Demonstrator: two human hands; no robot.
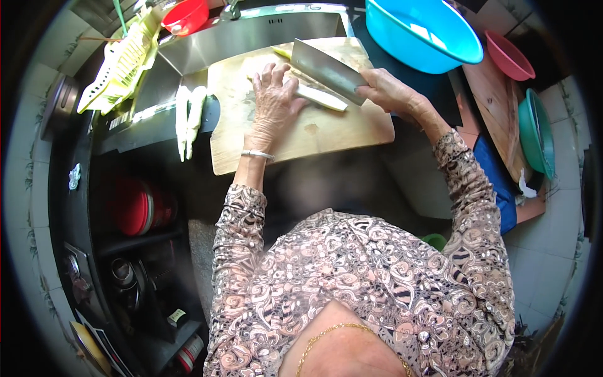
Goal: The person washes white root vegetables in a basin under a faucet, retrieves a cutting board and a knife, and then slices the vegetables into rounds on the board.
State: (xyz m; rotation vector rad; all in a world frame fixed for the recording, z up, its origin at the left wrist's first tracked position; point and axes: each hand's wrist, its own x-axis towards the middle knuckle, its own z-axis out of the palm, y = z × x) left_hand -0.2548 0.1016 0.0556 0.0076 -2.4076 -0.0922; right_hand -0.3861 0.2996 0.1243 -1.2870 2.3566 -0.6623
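Note:
A wooden cutting board (306, 132) lies across the front of the steel sink. My left hand (275, 96) presses its fingers and thumb onto a long, pale, peeled vegetable stalk (325, 98) on the board. In my right hand (388, 92) is the handle of a cleaver (327, 70). The broad blade slants up and left, just beyond the stalk. A yellow-green piece (281, 52) shows at the blade's far end, partly hidden by it. Two more pale stalks (192, 120) lie side by side left of the board, their ends jutting over the counter edge.
Behind the board is a steel sink (264, 30), with a yellow-green dish rack (120, 66) and a red plastic basin (186, 16). At the right stand a large blue basin (424, 37), a pink basket (509, 54), another wooden board (494, 94) and a green basin (537, 134).

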